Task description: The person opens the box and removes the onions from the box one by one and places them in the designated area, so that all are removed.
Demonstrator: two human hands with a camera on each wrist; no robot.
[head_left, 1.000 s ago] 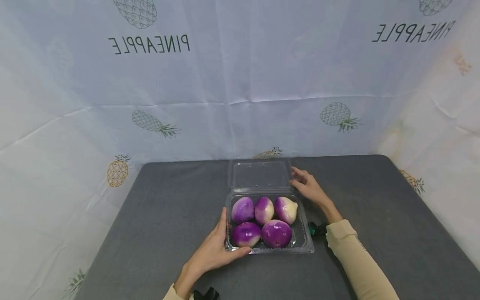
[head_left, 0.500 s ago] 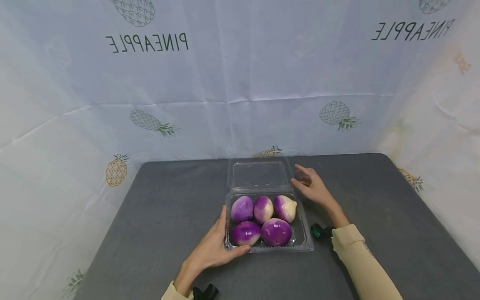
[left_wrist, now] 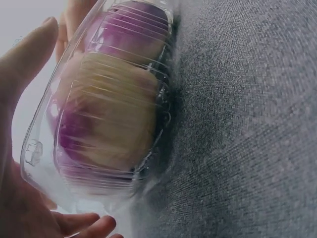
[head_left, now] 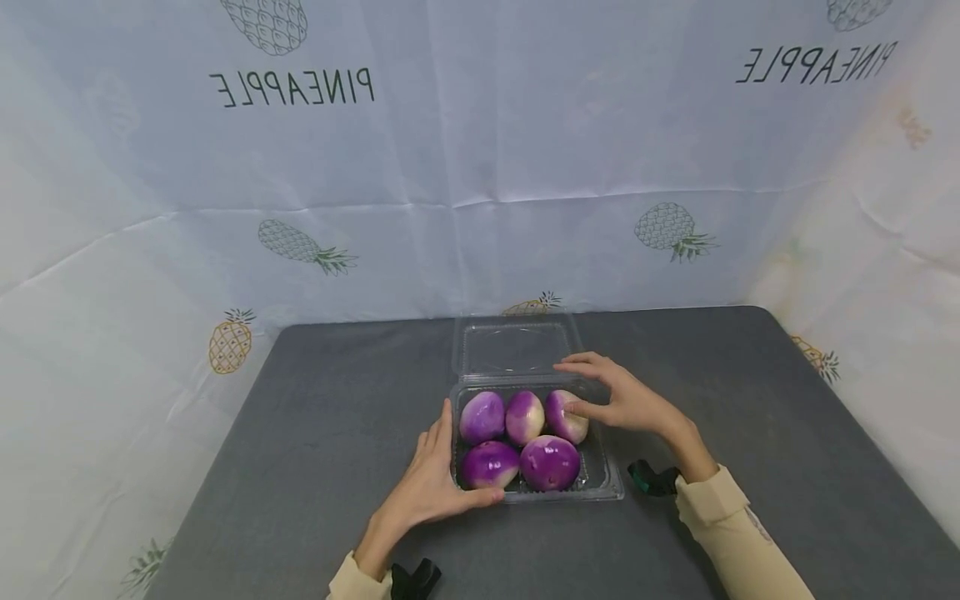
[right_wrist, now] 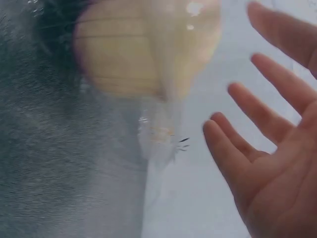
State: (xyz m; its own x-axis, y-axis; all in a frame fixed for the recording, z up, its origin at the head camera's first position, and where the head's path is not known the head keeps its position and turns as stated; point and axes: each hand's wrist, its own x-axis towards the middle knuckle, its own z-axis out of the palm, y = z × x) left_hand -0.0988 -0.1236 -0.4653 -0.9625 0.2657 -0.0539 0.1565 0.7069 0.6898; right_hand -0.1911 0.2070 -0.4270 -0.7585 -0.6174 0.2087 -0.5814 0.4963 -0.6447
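A clear plastic clamshell box lies on the table with its lid folded back, away from me. Inside are several purple-and-white turnips, three behind and two in front. My left hand holds the front left corner of the box, fingers along its left side and thumb on the front rim. In the left wrist view, turnips show through the ribbed wall. Over the back right turnip hovers my right hand, fingers spread with nothing in them; its thumb overlaps that turnip in the head view.
Dark grey cloth covers the table. A pale curtain printed with pineapples hangs behind the far edge, close to the lid. Dark straps are around both wrists.
My right hand first drew slightly off the lid's right edge, then came left and nearer, over the box's back right corner. My left hand has stayed on the front left corner.
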